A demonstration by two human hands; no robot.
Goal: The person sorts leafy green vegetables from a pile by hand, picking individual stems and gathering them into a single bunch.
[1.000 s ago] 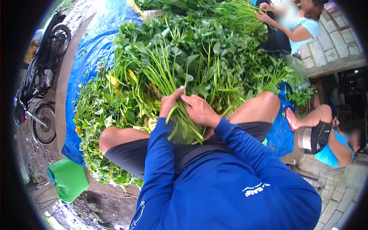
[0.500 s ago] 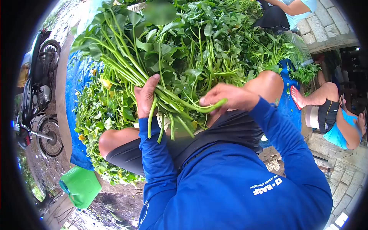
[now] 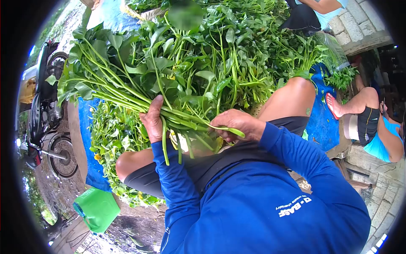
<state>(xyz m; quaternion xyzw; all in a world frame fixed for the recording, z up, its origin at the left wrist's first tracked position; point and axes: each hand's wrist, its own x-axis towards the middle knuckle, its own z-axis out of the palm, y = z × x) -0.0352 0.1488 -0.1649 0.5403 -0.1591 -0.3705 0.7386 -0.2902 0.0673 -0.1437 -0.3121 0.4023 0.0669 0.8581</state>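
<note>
My left hand is closed round a bunch of long green stems, its thumb pointing up. The leafy ends fan out to the upper left, and several cut ends hang down below the hand. At the right side of the bunch, my right hand is closed on a stem whose pale end sticks out past the fingers. Under and beyond both hands spreads a large heap of leafy greens. Small yellow bits show at the heap's left edge.
My bent knees lie either side. A blue tarp runs beneath the heap. At left are a motorcycle and a green container. One person sits at the right, another at the top right, beside a stone-block wall.
The bunch has swung left and lower in my left hand. My right hand has left the middle of the bunch, moved right, and closed on a stem at the bunch's right side.
</note>
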